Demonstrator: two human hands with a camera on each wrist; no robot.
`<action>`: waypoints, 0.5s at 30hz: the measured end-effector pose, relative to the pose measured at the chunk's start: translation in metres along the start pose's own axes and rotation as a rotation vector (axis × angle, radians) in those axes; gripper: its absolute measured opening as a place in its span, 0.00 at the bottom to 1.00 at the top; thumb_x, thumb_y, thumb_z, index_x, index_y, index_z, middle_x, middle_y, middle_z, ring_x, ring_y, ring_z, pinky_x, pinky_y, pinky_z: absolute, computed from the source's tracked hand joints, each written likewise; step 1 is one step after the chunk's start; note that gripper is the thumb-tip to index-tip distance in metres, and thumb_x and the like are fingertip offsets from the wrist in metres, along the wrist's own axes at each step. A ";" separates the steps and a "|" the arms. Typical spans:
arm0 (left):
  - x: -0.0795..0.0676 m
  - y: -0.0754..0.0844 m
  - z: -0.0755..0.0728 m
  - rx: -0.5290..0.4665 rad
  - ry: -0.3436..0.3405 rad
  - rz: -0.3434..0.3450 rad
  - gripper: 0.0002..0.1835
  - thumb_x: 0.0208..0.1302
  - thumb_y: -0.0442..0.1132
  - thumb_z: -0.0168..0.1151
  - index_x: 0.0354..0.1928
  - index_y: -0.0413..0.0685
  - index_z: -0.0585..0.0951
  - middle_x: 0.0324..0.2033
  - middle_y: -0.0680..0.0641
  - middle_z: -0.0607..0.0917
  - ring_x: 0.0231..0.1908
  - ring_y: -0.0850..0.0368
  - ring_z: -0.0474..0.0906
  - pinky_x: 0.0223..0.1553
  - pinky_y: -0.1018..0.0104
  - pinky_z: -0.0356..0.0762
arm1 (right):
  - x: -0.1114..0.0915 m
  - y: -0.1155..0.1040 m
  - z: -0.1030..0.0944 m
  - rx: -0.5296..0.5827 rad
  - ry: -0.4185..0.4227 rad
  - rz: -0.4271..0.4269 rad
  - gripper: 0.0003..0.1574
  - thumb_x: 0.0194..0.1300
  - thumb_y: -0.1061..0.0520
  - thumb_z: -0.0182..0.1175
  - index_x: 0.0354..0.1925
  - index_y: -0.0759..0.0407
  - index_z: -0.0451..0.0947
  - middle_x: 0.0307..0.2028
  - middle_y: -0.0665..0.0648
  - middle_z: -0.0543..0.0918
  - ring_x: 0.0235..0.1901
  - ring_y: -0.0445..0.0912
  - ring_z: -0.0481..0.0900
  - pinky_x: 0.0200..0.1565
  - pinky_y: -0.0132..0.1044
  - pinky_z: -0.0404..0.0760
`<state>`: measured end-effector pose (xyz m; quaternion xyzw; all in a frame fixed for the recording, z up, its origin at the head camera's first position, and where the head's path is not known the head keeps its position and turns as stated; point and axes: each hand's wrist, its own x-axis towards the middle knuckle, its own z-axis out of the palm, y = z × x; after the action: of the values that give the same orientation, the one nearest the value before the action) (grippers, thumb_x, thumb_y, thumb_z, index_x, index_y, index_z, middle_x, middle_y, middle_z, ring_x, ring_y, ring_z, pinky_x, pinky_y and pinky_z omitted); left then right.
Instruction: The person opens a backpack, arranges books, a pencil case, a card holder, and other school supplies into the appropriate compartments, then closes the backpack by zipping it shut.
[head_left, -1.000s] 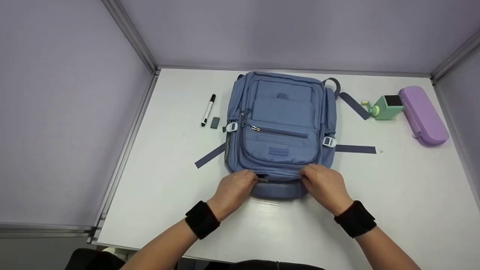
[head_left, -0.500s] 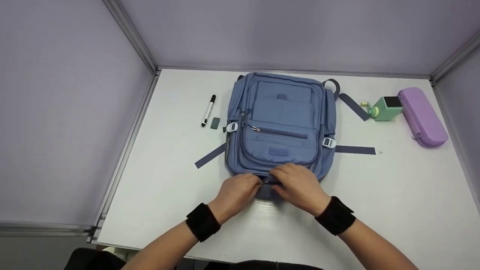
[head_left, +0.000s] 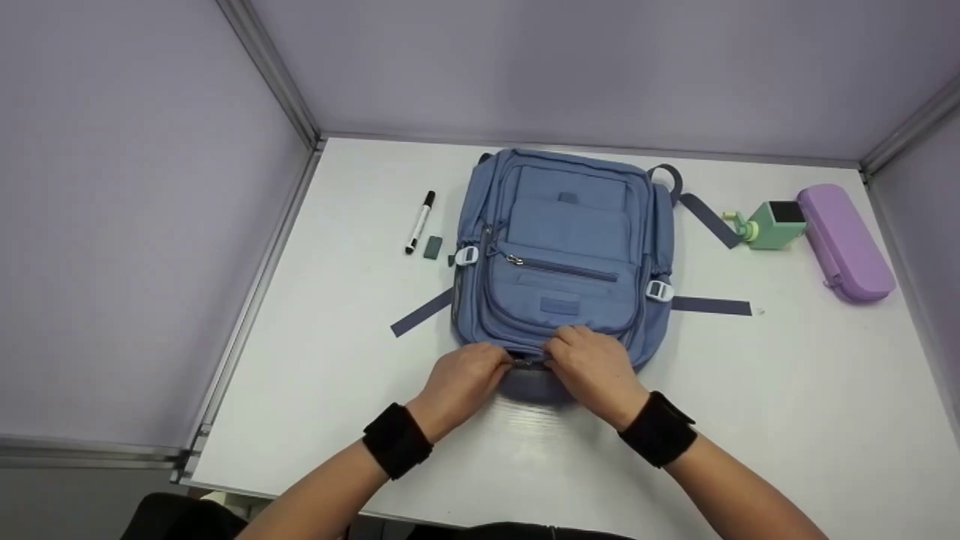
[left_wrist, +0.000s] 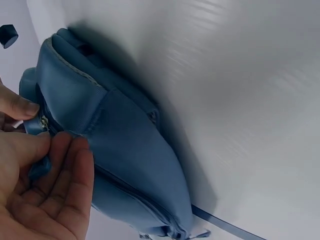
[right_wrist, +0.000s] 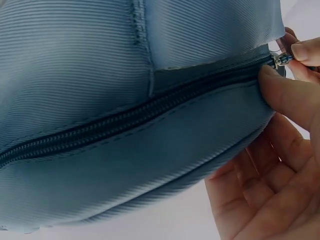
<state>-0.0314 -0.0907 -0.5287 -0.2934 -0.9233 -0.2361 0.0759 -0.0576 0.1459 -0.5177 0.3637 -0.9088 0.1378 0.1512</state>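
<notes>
A blue backpack (head_left: 570,225) lies front side up on the white table, its lower end toward me. Along that end runs a zipper (right_wrist: 125,117). At its metal slider (right_wrist: 281,59), my left hand (head_left: 465,379) pinches the zipper pull between thumb and finger. My right hand (head_left: 596,371) grips the backpack's fabric beside the zipper, with the thumb on top and the fingers underneath. Both hands are close together in the left wrist view, where the slider shows just above the left thumb (left_wrist: 37,147). The pull itself is mostly covered by fingertips.
Left of the backpack lie a black-and-white marker (head_left: 420,223) and a small dark green block (head_left: 433,247). A green crank pencil sharpener (head_left: 776,229) and a purple case (head_left: 847,244) stand at the right. Dark straps (head_left: 712,306) stretch out from the backpack's sides.
My right hand has slid left along the backpack's lower edge, ending close to the left hand. The left hand has shifted only slightly. Backpack and other objects keep their places.
</notes>
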 end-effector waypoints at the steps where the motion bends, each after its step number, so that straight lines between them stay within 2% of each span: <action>1: -0.001 -0.003 -0.001 0.003 0.009 -0.004 0.03 0.69 0.35 0.67 0.41 0.49 0.83 0.35 0.53 0.86 0.37 0.58 0.84 0.38 0.66 0.82 | 0.000 0.000 0.000 -0.006 0.002 0.000 0.10 0.55 0.58 0.77 0.34 0.56 0.84 0.34 0.53 0.82 0.33 0.50 0.82 0.28 0.44 0.81; 6: -0.008 -0.018 -0.007 0.015 0.026 -0.044 0.03 0.69 0.35 0.67 0.41 0.49 0.82 0.35 0.52 0.86 0.37 0.56 0.84 0.37 0.64 0.82 | -0.001 0.000 -0.003 -0.008 0.001 0.001 0.11 0.54 0.59 0.77 0.33 0.55 0.83 0.33 0.53 0.81 0.32 0.50 0.81 0.26 0.44 0.81; 11: -0.014 -0.034 -0.015 0.039 0.023 -0.111 0.02 0.73 0.38 0.62 0.41 0.48 0.81 0.35 0.51 0.85 0.37 0.55 0.83 0.36 0.61 0.81 | -0.003 0.001 -0.004 0.001 0.006 -0.002 0.11 0.55 0.59 0.77 0.33 0.55 0.83 0.32 0.52 0.79 0.30 0.50 0.81 0.25 0.44 0.80; 15: -0.016 -0.049 -0.019 0.056 0.041 -0.170 0.02 0.73 0.38 0.63 0.41 0.48 0.83 0.35 0.50 0.85 0.36 0.54 0.84 0.35 0.60 0.81 | -0.005 0.001 -0.004 0.006 0.004 -0.003 0.09 0.57 0.60 0.75 0.34 0.55 0.83 0.32 0.52 0.78 0.28 0.49 0.80 0.23 0.43 0.79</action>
<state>-0.0471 -0.1429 -0.5358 -0.2068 -0.9494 -0.2215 0.0828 -0.0537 0.1509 -0.5160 0.3652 -0.9075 0.1408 0.1524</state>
